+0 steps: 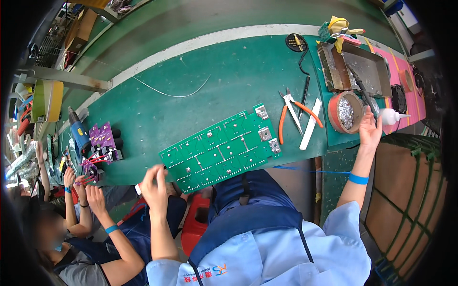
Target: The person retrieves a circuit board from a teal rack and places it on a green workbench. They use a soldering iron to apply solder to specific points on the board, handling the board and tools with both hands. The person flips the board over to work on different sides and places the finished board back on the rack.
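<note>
A large green circuit board (219,152) lies tilted on the green bench, with several silvery metal pads along its right end. My left hand (155,188) is beside the board's left corner, its fingers bent in toward the thumb; what they hold, if anything, is too small to make out. Far to the right, my right hand (369,131) is turned palm up with its fingers apart. Its fingertips are close to the lower end of a dark rod-shaped tool (363,88); contact is unclear. A white squeeze bottle (389,116) stands beside that hand.
Orange-handled pliers (289,112) and a white strip (311,125) lie right of the board. Behind my right hand are a round tub of silvery scraps (346,113) and a metal tray (367,66). A co-worker's hands (97,200) are at purple boards (102,138) on the left.
</note>
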### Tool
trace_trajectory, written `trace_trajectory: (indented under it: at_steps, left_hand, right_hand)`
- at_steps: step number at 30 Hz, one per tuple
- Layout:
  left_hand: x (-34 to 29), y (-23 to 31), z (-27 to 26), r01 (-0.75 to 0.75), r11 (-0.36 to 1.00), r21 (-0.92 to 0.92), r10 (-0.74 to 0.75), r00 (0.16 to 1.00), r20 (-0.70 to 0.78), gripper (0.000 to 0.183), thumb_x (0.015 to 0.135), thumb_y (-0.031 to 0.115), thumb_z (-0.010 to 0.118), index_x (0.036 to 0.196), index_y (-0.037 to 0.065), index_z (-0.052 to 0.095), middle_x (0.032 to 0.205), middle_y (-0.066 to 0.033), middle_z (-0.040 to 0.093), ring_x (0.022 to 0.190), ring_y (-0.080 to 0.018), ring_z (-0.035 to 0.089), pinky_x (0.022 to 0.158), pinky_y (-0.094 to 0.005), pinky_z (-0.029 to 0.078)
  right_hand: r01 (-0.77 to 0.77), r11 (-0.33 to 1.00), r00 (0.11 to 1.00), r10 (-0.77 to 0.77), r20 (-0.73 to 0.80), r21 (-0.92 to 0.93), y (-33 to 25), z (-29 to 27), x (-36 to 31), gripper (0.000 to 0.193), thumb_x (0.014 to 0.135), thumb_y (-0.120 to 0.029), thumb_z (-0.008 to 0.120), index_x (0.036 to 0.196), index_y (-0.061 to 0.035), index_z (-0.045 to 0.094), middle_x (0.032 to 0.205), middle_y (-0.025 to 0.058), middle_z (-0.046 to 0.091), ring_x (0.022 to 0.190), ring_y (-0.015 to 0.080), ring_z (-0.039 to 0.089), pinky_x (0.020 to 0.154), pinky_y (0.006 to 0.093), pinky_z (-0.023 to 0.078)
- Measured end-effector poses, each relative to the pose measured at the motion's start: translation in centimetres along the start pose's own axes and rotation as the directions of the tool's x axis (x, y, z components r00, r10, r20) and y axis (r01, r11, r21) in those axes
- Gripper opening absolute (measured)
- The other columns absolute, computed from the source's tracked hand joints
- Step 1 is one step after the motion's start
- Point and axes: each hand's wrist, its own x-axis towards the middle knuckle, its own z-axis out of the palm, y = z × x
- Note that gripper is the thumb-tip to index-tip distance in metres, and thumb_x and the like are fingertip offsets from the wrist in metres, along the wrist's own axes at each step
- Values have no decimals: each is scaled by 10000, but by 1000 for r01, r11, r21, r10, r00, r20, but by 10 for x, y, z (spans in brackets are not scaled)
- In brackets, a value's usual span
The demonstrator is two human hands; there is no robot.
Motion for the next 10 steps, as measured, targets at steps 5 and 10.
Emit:
trace_trajectory:
  at_steps: [5, 10]
  left_hand:
    - [110, 14, 84, -252, 964, 87, 230, 951, 206, 224, 752, 164, 637, 924, 25, 601, 927, -96, 599, 858, -205, 578, 764, -295, 440]
    - [170, 23, 153, -241, 857, 455, 50, 919, 391, 442, 734, 295, 647, 1103, 95, 508, 1097, -155, 515, 1017, -303, 506, 904, -377, 365]
  right_hand:
    - [-70, 985, 997, 63, 45, 159, -20, -8, 36, 402, 854, -197, 522, 1103, 86, 383, 1097, 291, 450, 764, 253, 553, 664, 320, 514]
    - [-216, 970, 976, 216, 7, 110, -24, -11, 60, 528, 857, -247, 520, 1220, 73, 308, 1205, 282, 392, 889, 289, 566, 698, 315, 525]
